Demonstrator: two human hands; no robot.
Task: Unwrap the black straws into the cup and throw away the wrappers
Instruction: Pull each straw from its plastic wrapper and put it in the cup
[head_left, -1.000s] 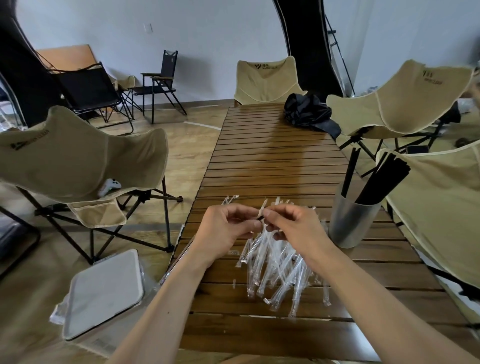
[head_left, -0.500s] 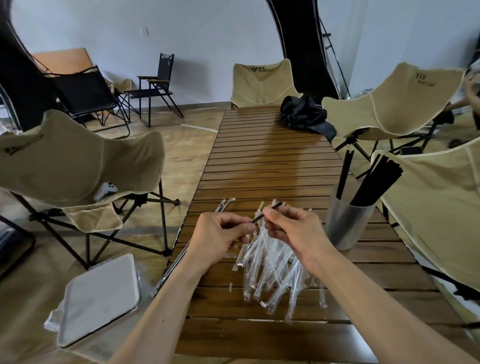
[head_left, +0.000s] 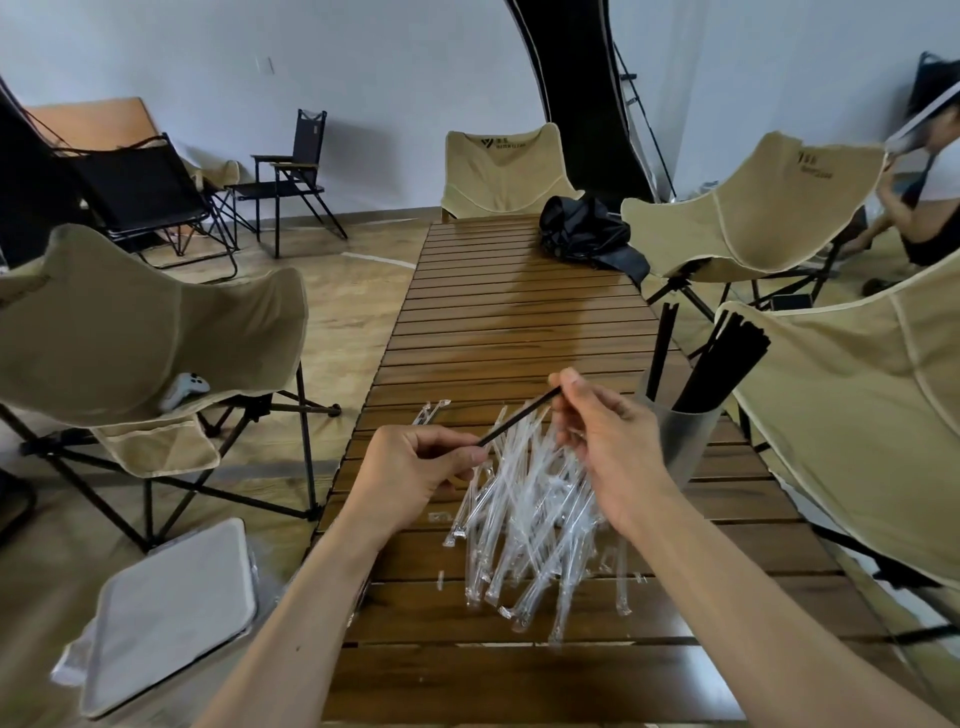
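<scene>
A black straw (head_left: 517, 417) stretches between my two hands above the slatted wooden table (head_left: 519, 322). My right hand (head_left: 608, 441) pinches its upper end. My left hand (head_left: 421, 467) grips the lower end, where the clear wrapper is hidden in my curled fingers. Under my hands lies a pile of clear wrappers (head_left: 524, 525), several spread toward me. A grey metal cup (head_left: 685, 436) stands to the right of my right hand, with several black straws (head_left: 722, 364) leaning in it.
A bin with a grey lid (head_left: 171, 608) sits on the floor at my lower left. Beige folding chairs (head_left: 156, 332) flank the table on both sides. A black bag (head_left: 587, 234) lies at the table's far end. A person (head_left: 930, 171) sits at far right.
My right hand has drawn the black straw up and to the right, out of the wrapper that my left hand keeps. More of the bare straw shows between my hands.
</scene>
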